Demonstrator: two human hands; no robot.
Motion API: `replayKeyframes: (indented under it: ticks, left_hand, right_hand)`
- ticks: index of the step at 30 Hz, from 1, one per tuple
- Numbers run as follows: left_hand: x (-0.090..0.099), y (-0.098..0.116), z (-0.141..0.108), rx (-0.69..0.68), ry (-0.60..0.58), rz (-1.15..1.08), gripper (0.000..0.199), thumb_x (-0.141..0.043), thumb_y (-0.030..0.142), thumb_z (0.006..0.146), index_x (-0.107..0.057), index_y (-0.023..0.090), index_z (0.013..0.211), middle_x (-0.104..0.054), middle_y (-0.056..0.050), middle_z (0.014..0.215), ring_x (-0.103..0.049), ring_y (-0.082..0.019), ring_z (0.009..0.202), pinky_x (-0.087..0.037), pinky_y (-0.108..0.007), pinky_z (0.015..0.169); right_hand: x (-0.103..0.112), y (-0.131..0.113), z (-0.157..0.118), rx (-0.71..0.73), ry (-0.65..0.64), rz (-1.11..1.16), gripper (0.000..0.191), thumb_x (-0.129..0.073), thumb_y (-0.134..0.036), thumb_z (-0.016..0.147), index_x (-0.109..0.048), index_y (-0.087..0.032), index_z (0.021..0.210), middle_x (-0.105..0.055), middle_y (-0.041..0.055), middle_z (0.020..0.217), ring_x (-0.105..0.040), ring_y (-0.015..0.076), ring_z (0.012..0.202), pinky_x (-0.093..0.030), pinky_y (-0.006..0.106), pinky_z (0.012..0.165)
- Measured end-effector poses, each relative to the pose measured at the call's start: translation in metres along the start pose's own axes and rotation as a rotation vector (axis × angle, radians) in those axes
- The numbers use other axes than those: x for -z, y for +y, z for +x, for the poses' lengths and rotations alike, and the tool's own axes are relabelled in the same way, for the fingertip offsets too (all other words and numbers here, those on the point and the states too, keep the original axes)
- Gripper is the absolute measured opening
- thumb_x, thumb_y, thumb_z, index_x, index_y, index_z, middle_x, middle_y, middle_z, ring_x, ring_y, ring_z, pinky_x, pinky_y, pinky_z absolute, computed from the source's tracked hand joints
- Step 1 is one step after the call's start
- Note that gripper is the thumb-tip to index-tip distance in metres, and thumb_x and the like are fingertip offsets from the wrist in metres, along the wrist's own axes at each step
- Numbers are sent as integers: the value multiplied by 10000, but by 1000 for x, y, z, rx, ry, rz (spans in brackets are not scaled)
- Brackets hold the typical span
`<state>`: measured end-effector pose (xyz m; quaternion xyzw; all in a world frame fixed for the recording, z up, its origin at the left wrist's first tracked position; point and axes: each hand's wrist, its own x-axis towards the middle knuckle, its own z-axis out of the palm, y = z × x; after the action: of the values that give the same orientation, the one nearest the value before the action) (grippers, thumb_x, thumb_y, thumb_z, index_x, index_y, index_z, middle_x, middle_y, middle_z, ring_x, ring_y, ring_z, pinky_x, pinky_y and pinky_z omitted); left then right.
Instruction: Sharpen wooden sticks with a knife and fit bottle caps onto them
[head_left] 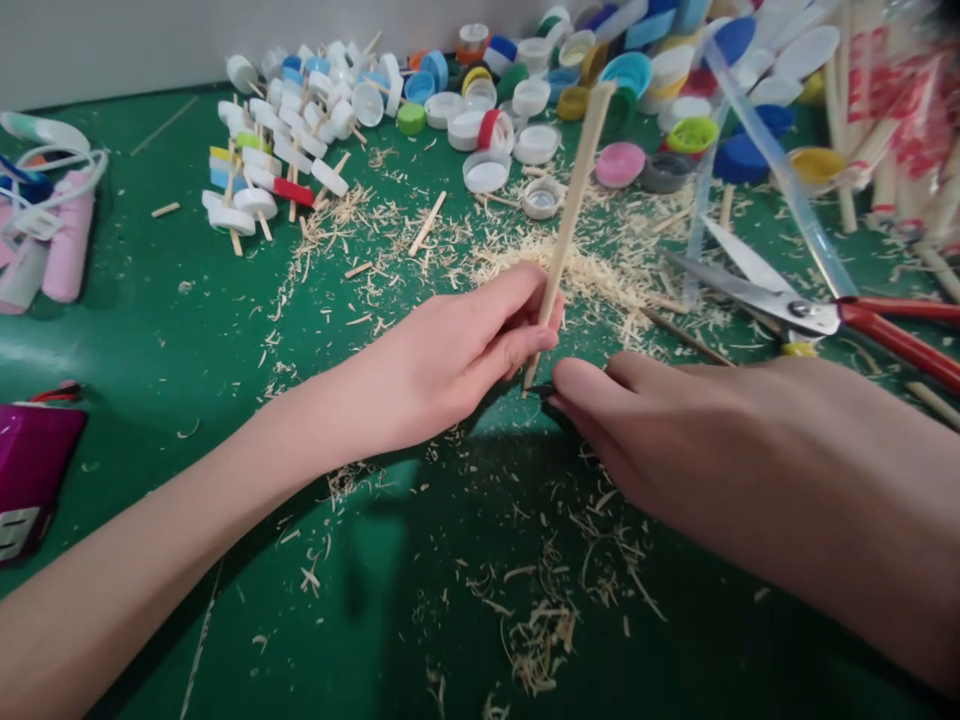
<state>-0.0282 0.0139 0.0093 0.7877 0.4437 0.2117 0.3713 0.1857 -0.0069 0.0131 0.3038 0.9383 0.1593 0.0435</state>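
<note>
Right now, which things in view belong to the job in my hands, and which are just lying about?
Likely in the job:
wooden stick, in the left hand
dark-tipped tool, mostly hidden, in the right hand

Apparently just lying about:
red-handled scissors
loose bottle caps
caps on sticks
purple box
scattered wood shavings

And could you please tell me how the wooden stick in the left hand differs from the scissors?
The wooden stick is one pale, slim piece, whereas the scissors have silvery blades and red handles. The stick is held up at a slant in the left hand, while the scissors lie beyond the right hand with their blades parted. Both are long in shape.
</note>
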Motion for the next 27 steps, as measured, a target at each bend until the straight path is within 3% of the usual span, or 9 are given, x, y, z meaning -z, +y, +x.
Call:
replayKeyframes:
  ticks: [5, 10, 13, 18, 24, 27]
  left_hand:
    - [1, 1, 0, -16, -17, -10, 91, -399, 277, 984, -468, 236, 939, -526, 26, 760, -540, -111, 679, -469, -238, 640]
    - [1, -2, 0, -32, -31, -37, 83, -387, 259, 986, -451, 228, 944, -518, 19, 782, -503, -107, 681, -460, -235, 644]
    - [2, -3, -2, -39, -37, -81, 82, -375, 250, 990, -441, 220, 951, -509, 17, 787, -489, -104, 689, -448, -234, 651]
    - [3, -2, -3, -19, -56, -103, 94, -368, 260, 993, -439, 208, 958, -505, 12, 776, -473, -103, 685, -430, -237, 646]
    - [7, 1, -5, 2, -77, -91, 140, -348, 289, 1000, -449, 202, 957, -527, -2, 826, -468, -99, 701, -420, -251, 667]
    - [9, 2, -5, 32, -83, -87, 192, -342, 349, 1003, -468, 207, 972, -540, -4, 832, -471, -102, 697, -417, -265, 658]
  right_hand:
    - [7, -4, 1, 3, -35, -78, 281, -367, -67, 752, -571, -190, 902, -310, -38, 524, -291, 141, 307, -64, 298, 458]
    - [17, -6, 8, -8, -113, -111, 202, -445, -111, 677, -569, -210, 801, -213, -52, 496, 20, 95, 429, -36, 293, 436]
    - [19, -10, 9, -29, -107, -125, 184, -439, -107, 707, -565, -214, 788, -190, -50, 487, 83, 109, 499, -28, 299, 452]
    - [10, -14, 4, -86, -59, -52, 131, -432, -172, 840, -546, -207, 893, -262, -54, 500, 15, 116, 481, -33, 306, 483]
    - [13, -9, 11, -150, -299, 128, 158, -389, -267, 934, -539, -223, 915, -419, -46, 523, -18, 101, 421, -77, 286, 429]
    - [15, -3, 10, -173, -304, 163, 228, -342, -328, 967, -541, -227, 916, -504, -22, 593, -166, 111, 380, -74, 293, 426]
